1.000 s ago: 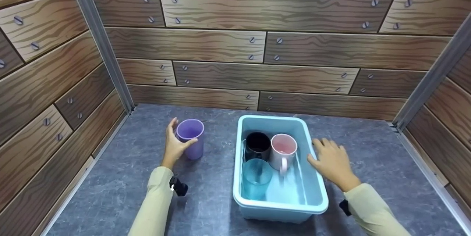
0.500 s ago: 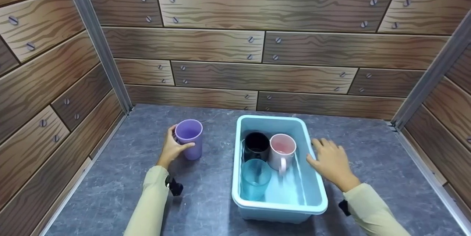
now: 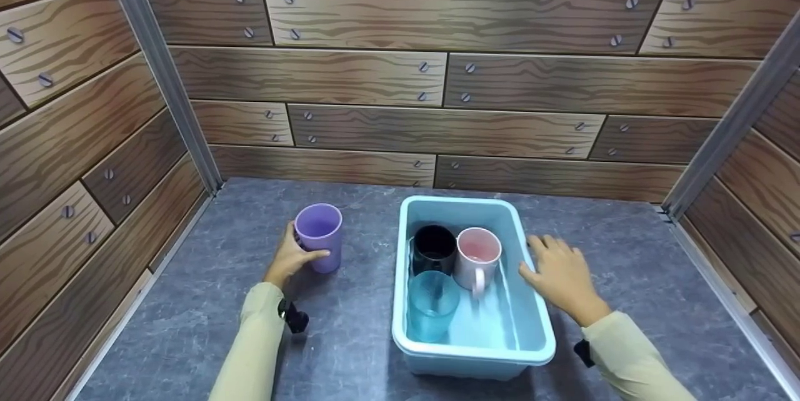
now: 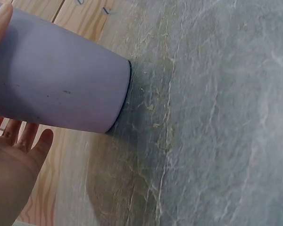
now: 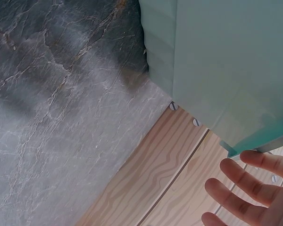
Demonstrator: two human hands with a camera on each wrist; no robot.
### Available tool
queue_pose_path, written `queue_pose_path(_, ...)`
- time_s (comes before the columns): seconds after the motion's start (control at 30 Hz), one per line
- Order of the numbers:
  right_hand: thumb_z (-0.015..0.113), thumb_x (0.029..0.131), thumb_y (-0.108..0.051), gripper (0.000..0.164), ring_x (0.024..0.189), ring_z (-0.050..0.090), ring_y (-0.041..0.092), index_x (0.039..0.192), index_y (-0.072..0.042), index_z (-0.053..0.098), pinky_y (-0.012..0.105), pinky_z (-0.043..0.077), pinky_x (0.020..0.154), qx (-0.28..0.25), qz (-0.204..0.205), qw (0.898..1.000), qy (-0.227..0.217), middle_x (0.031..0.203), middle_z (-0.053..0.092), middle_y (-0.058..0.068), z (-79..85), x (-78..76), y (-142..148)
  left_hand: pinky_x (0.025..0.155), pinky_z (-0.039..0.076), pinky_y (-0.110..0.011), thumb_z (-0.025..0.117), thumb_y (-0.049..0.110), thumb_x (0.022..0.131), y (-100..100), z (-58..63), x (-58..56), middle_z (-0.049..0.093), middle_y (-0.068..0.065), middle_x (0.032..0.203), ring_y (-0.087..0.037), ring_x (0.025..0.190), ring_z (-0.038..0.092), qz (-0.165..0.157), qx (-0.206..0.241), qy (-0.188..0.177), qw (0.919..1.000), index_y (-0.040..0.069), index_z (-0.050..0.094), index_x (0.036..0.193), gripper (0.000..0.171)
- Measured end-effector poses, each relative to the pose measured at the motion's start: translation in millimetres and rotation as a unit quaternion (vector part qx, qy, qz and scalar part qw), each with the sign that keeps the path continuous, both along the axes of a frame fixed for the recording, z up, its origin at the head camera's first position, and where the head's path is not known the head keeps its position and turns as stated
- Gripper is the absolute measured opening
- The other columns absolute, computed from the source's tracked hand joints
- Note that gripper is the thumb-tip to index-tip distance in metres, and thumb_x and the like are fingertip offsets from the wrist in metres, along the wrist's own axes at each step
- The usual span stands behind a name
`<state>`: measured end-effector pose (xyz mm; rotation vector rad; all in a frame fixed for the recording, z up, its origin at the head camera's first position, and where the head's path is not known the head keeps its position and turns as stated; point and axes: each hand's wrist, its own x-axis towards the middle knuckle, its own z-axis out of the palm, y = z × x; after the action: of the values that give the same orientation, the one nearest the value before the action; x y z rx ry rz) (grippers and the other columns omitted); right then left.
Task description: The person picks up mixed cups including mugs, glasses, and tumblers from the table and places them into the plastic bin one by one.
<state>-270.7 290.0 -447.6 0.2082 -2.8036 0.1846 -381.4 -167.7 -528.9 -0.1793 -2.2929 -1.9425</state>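
Note:
My left hand (image 3: pixel 289 258) is wrapped round a purple tumbler (image 3: pixel 330 242), its thumb across the front and its fingers on the far left side. The tumbler stands upright, and in the left wrist view its base (image 4: pixel 115 103) meets the tabletop. My right hand (image 3: pixel 559 276) lies with loosely spread fingers at the right rim of a light blue plastic tub (image 3: pixel 475 351); its fingertips (image 5: pixel 228 165) show at the rim in the right wrist view. Inside the tub are a black mug (image 3: pixel 434 263), a pink mug (image 3: pixel 466 271) and a clear teal tumbler (image 3: pixel 431 316).
The tabletop (image 3: pixel 350 320) is dark grey with a marbled pattern. Wood-plank-patterned panels (image 3: pixel 375 76) rise behind it and on both sides, joined by grey metal corner strips (image 3: pixel 161 70). A stretch of table separates the purple tumbler from the tub.
My left hand has closed in round the purple tumbler, its thumb and fingers moving lower on it. The right hand stays at the tub's rim. The view has shifted slightly.

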Motion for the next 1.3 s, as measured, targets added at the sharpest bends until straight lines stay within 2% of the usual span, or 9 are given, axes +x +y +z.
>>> queue_pose_path(0.23,0.058,0.086,-0.034,0.046,0.096,0.059,0.039,0.118,-0.001,0.057,0.055,0.043,0.073,-0.004,0.004,1.0,0.002,0.108,0.061,0.021,-0.2,0.1,0,0.111,0.027,-0.049,0.081,-0.002,0.062,0,-2.8,0.3,0.04,-0.03,0.135,-0.041,0.128,0.039,-0.003,0.004,-0.028,0.9996,-0.007,0.026,0.137,0.093)
queue_pose_path(0.3,0.057,0.086,-0.033,0.046,0.097,0.059,0.039,0.119,-0.001,0.057,0.055,0.043,0.073,-0.007,0.005,1.0,0.001,0.109,0.061,0.022,0.2,0.7,-1,0.111,0.027,-0.049,0.079,-0.004,0.063,0,0.1,2.8,0.039,-0.03,0.136,-0.041,0.129,0.039,-0.005,0.008,-0.036,0.9993,-0.007,0.024,0.138,0.092)
queue_pose_path(0.4,0.057,0.086,-0.034,0.047,0.098,0.058,0.04,0.12,0.0,0.056,0.056,0.044,0.075,-0.008,0.004,1.0,0.0,0.11,0.061,0.023,0.4,1.0,-1,0.111,0.028,-0.05,0.077,-0.005,0.065,4,11.7,11.9,0.039,-0.033,0.135,-0.044,0.129,0.038,-0.007,0.008,-0.04,0.9992,-0.009,0.024,0.137,0.09)
queue_pose_path(0.53,0.057,0.087,-0.034,0.048,0.1,0.058,0.041,0.121,0.0,0.056,0.057,0.043,0.077,-0.009,0.0,1.0,-0.004,0.113,0.06,0.024,0.4,0.7,-1,0.11,0.029,-0.051,0.075,-0.006,0.065,8,23.9,22.3,0.039,-0.035,0.135,-0.046,0.129,0.038,-0.007,0.003,-0.033,0.9994,-0.011,0.024,0.137,0.088)
queue_pose_path(0.8,0.057,0.087,-0.034,0.05,0.103,0.057,0.043,0.122,0.002,0.055,0.059,0.043,0.08,-0.009,-0.002,1.0,-0.006,0.114,0.06,0.025,-0.2,0.4,0,0.11,0.028,-0.05,0.076,-0.008,0.065,11,27.8,26.3,0.039,-0.035,0.134,-0.046,0.128,0.038,-0.004,0.006,-0.025,0.9997,-0.012,0.026,0.136,0.087)
queue_pose_path(0.97,0.057,0.087,-0.034,0.05,0.103,0.057,0.043,0.122,0.002,0.055,0.06,0.043,0.08,-0.008,-0.001,1.0,-0.005,0.115,0.059,0.026,-0.8,-0.1,0,0.111,0.027,-0.051,0.077,-0.009,0.062,9,20.7,20.1,0.039,-0.036,0.134,-0.047,0.127,0.038,-0.004,-0.002,-0.008,1.0,-0.013,0.024,0.137,0.092)
queue_pose_path(1.2,0.058,0.086,-0.033,0.048,0.098,0.059,0.041,0.119,0.001,0.056,0.058,0.045,0.076,-0.008,0.006,1.0,0.0,0.11,0.061,0.024,-1.4,-0.1,1,0.113,0.023,-0.05,0.081,-0.005,0.061,4,-7.5,-0.7,0.039,-0.033,0.137,-0.044,0.13,0.037,0.009,-0.022,-0.008,0.9997,-0.008,0.021,0.142,0.101)
queue_pose_path(1.3,0.058,0.086,-0.033,0.046,0.095,0.059,0.04,0.117,0.0,0.057,0.057,0.045,0.074,-0.006,0.006,1.0,0.003,0.107,0.062,0.022,-1.1,-0.4,1,0.112,0.024,-0.051,0.081,-0.003,0.06,4,-11.0,-3.0,0.04,-0.032,0.137,-0.044,0.129,0.037,0.015,-0.032,-0.001,0.9994,-0.008,0.022,0.142,0.101)
